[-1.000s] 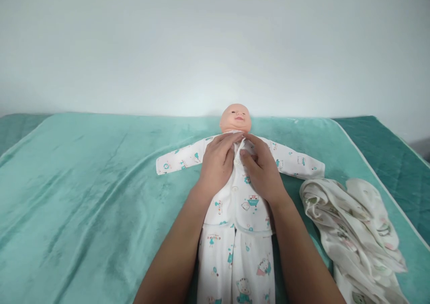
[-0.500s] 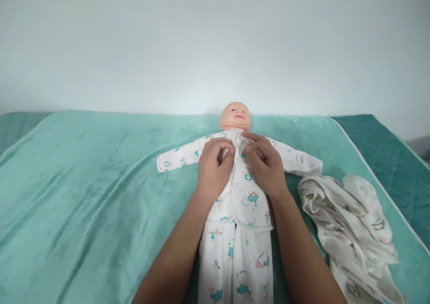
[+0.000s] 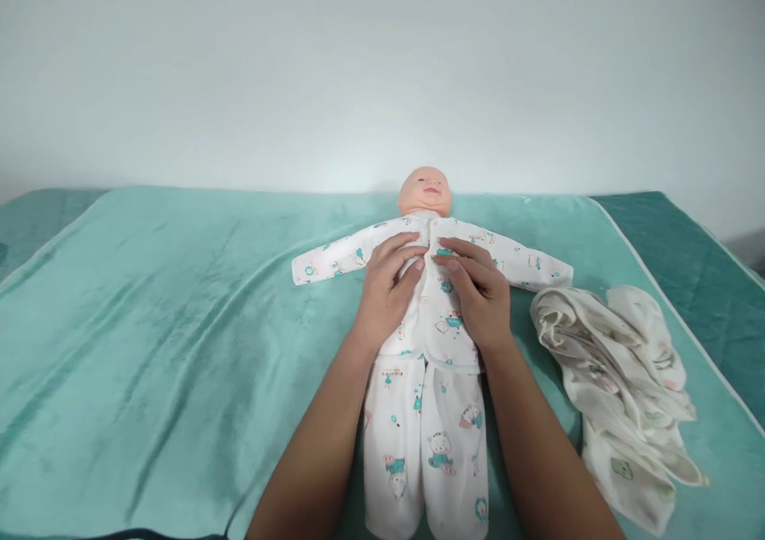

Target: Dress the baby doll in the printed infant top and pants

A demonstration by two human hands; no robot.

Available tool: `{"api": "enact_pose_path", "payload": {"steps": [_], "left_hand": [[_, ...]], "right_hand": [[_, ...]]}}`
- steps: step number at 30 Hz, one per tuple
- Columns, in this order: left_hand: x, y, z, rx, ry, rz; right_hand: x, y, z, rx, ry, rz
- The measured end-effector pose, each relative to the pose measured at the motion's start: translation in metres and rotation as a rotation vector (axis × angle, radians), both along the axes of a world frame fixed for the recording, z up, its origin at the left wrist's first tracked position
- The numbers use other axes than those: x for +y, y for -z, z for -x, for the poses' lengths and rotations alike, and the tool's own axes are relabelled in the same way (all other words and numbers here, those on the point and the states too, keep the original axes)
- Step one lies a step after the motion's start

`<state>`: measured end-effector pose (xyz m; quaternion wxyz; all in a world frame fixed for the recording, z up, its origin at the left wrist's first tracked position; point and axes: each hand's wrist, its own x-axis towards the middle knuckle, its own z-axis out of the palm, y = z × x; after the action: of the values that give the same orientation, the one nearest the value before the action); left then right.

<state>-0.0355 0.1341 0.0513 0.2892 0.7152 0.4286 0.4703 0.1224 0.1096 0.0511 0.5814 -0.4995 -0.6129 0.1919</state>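
A baby doll (image 3: 425,189) lies on its back on a teal blanket (image 3: 179,325), sleeves spread out to both sides. It wears a white printed shirt (image 3: 445,317) and matching printed trousers (image 3: 427,444). My left hand (image 3: 388,289) rests on the left side of the doll's chest, thumb and fingers pinched on the shirt's front edge. My right hand (image 3: 478,289) lies on the right side of the chest, its fingertips gripping the opposite edge. The two hands nearly touch at the shirt's middle seam, below the collar.
A crumpled pale printed garment (image 3: 621,381) lies on the blanket to the right of the doll. A darker green quilted surface (image 3: 699,269) shows beyond the blanket's right edge. A plain white wall (image 3: 382,70) stands behind.
Both hands have slid down from the doll's collar to mid-chest along the shirt's front. The view has shifted so the doll sits a little higher in the picture.
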Motion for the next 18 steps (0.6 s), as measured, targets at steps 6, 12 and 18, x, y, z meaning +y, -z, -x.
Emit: {"api": "enact_pose_path", "payload": {"steps": [6, 12, 18], "left_hand": [[0.0031, 0.0021, 0.0017, 0.000, 0.026, -0.022], [0.0030, 0.0025, 0.0025, -0.011, 0.032, -0.015], [0.0074, 0.0050, 0.0026, -0.048, 0.041, 0.018]], "right_hand": [[-0.0030, 0.0019, -0.0018, -0.019, -0.009, -0.002], [-0.0017, 0.0008, -0.0008, -0.048, -0.003, -0.055], [0.0000, 0.0030, -0.0014, -0.137, 0.002, -0.123]]}}
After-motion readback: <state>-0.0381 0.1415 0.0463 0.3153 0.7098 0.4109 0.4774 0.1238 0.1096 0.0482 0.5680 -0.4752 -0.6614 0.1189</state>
